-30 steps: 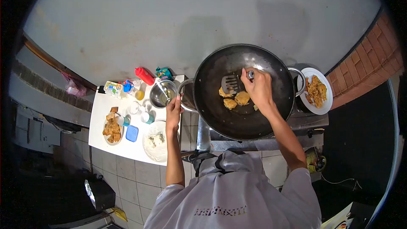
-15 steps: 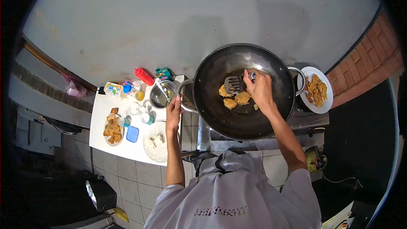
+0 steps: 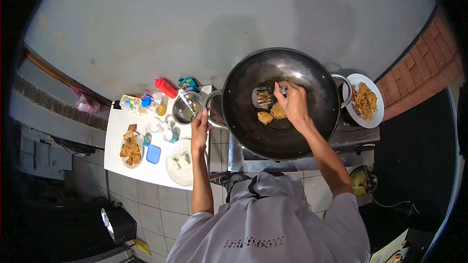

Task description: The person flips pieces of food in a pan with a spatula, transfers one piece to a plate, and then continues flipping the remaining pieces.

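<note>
My right hand (image 3: 291, 101) is closed around the handle of a slotted spatula (image 3: 262, 98), whose metal head rests over a piece of fried food inside the large dark wok (image 3: 312, 131). Golden fried pieces (image 3: 264, 118) lie beside the spatula in the wok's middle, partly covered by my hand. At the wok's left side, my left hand (image 3: 199, 124) is wrapped around the metal loop handle (image 3: 214, 98). Just beyond that hand stands a steel bowl (image 3: 183, 112) with a light-coloured utensil in it.
The wok sits on a metal stove (image 3: 253, 164). To its right, a white plate (image 3: 360, 79) carries fried food. On the white table (image 3: 114, 160) stand a plate of fried pieces (image 3: 130, 148), a floury plate (image 3: 171, 173), a red bottle (image 3: 165, 88) and a blue lid (image 3: 153, 154).
The spatula and my right hand have shifted slightly left in the wok, and the spatula head now covers the upper-left piece. My left hand stays at the handle.
</note>
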Motion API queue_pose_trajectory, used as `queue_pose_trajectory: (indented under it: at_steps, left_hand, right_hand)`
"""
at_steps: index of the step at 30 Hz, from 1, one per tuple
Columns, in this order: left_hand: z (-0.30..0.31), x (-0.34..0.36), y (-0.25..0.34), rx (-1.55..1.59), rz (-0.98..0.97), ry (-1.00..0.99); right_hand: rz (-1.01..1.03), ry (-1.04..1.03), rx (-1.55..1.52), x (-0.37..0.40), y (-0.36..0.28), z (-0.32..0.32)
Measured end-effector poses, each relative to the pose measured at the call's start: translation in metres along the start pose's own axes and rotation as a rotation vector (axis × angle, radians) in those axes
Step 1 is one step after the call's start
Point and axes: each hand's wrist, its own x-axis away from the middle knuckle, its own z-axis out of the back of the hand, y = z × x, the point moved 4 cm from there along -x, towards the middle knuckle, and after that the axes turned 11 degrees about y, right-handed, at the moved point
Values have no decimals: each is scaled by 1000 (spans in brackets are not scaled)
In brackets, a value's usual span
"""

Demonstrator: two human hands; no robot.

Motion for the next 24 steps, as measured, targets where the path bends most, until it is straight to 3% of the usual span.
queue_pose_trajectory:
  at_steps: [7, 24]
  left_hand:
    - [0, -2, -2, 20, -5, -7]
    - [2, -9, -13, 39, 21, -31]
  right_hand:
    - [29, 134, 37, -29, 5, 24]
    - [-157, -10, 119, -31, 40, 5]
